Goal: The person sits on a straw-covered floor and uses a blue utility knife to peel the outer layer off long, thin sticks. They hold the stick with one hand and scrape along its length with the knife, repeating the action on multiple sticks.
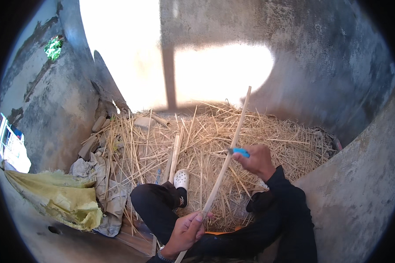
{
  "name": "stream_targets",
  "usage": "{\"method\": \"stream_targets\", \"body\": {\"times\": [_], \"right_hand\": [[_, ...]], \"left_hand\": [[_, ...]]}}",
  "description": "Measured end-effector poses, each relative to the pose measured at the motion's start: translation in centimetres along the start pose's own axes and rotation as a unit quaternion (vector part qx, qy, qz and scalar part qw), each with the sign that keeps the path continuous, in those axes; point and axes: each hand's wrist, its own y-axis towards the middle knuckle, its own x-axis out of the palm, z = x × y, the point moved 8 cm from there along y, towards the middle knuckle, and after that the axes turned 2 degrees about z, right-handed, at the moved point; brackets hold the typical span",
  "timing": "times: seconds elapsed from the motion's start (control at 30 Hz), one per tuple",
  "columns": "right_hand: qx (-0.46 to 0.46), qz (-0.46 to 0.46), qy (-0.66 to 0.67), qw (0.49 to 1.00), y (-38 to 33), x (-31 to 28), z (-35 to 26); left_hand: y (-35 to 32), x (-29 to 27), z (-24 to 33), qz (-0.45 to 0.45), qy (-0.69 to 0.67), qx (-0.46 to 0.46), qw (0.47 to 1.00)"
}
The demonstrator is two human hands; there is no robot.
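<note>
A long, pale wooden strip (pixel 219 180), which looks like split bamboo, slants from my lap up and away to the right. My left hand (pixel 186 233) is closed around its lower part, thumb on top. In my right hand (pixel 256 161) is a blue-handled knife (pixel 241 152), gripped in closed fingers. Its short dark blade meets the strip in the upper half, though the exact contact is too small to make out. The strip's far end stands free against the bright wall.
Straw and shavings (pixel 276 136) cover the ground ahead. Several strips (pixel 176 151) lie near my white clog (pixel 181 179). A torn yellow sheet (pixel 57 197) hangs at left beside crumpled grey sacking (pixel 112 215). Concrete walls (pixel 311 74) enclose the spot; a low wall (pixel 351 197) rises at right.
</note>
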Motion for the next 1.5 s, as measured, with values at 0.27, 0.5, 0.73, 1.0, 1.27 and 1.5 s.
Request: {"method": "stream_targets", "body": {"times": [0.27, 0.5, 0.73, 1.0, 1.27, 1.5], "right_hand": [[0.043, 0.038, -0.013, 0.998, 1.2, -1.2, 2.1], [-0.115, -0.062, 0.024, 0.991, -4.7, 2.0, -7.3], [-0.142, -0.017, 0.012, 0.99, -3.7, 1.9, -7.0], [-0.102, -0.032, 0.022, 0.994, -2.4, 2.1, -5.6], [-0.143, -0.002, 0.041, 0.989, -2.6, 2.1, -6.1], [-0.154, 0.004, 0.005, 0.988, -2.6, 1.0, -5.9]], "left_hand": [[-0.6, 0.6, 0.0, -0.016, 0.01, -0.011, 1.0], [1.2, 0.3, -0.9, -0.036, -0.209, -0.034, 0.977], [1.6, 1.3, -1.7, -0.093, -0.415, -0.083, 0.901], [0.5, 1.4, -2.5, -0.09, -0.436, -0.115, 0.888], [0.6, 1.9, -1.7, -0.117, -0.44, -0.115, 0.883], [0.8, 2.0, -1.9, -0.114, -0.404, -0.121, 0.899]]}}
